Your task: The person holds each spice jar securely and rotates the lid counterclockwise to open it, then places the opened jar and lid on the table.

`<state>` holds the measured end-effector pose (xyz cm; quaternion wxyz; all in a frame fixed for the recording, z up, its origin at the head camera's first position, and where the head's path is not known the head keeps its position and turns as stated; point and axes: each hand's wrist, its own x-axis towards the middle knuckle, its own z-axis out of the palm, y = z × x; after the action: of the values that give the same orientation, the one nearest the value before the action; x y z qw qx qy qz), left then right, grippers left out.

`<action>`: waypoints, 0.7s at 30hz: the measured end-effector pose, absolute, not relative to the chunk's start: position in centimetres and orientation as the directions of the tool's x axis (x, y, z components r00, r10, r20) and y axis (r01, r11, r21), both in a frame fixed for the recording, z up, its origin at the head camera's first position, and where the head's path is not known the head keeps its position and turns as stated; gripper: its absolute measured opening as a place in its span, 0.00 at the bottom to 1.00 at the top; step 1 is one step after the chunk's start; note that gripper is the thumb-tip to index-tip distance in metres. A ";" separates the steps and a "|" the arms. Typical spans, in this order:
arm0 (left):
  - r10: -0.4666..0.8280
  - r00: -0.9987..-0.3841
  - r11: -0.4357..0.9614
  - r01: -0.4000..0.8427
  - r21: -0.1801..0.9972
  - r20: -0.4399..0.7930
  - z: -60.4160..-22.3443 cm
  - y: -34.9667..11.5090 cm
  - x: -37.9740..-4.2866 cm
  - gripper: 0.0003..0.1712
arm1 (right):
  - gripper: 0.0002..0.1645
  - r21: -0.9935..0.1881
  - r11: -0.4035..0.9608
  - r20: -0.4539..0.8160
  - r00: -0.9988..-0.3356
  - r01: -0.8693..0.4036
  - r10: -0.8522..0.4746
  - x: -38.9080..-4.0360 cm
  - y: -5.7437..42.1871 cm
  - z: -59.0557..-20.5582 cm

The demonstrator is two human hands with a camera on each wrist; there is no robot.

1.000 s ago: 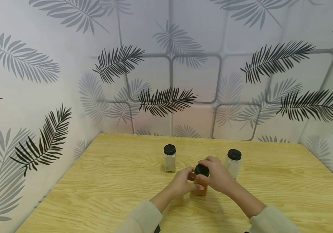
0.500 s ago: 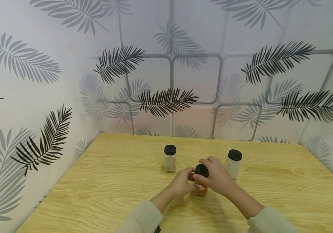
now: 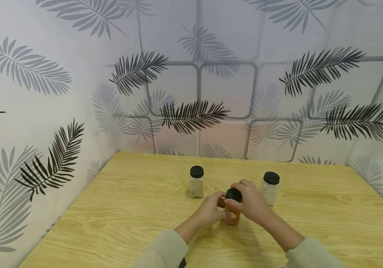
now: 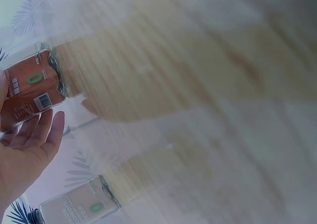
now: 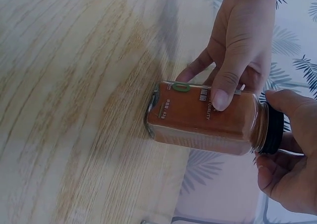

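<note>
A square glass spice jar (image 5: 208,117) of reddish-brown powder stands upright on the table, with a green ring and white print on its side. My left hand (image 3: 209,211) grips the jar's body, its thumb lying flat against the glass. Fingers and thumb of my right hand (image 3: 252,203) hold the black lid (image 5: 275,130) from above, and the lid sits on the jar's neck. In the left wrist view the same jar's base and barcode show, while its top is cut off by the frame.
Behind and left of the hands stands a black-lidded jar with pale contents (image 3: 196,188). A similar pale jar (image 3: 269,193) stands just beyond the right hand. The wood-grain table (image 3: 127,193) meets a leaf-patterned wall (image 3: 178,141) at its back edge.
The right hand's thumb and fingers have shifted slightly around the lid. The left hand keeps its grip, and the jars stay in place.
</note>
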<state>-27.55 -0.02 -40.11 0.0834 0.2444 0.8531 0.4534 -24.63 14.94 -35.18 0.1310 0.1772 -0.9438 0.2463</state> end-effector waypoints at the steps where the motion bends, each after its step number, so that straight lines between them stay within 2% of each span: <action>1: 0.494 -0.866 0.469 0.344 0.813 0.082 -40.1 0.0 -27.6 0.27 | 0.25 -0.417 0.817 0.334 -0.903 -0.398 -0.269 -24.6 15.0 -35.2; 21: 0.510 -0.856 0.457 0.357 0.815 0.089 -40.2 0.2 -27.6 0.26 | 0.25 -0.400 0.807 0.330 -0.890 -0.435 -0.316 -24.5 15.5 -35.2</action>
<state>-27.62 0.23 -40.21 0.0843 0.2551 0.8493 0.4545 -24.51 15.50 -35.16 0.1249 0.1991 -0.9423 0.2384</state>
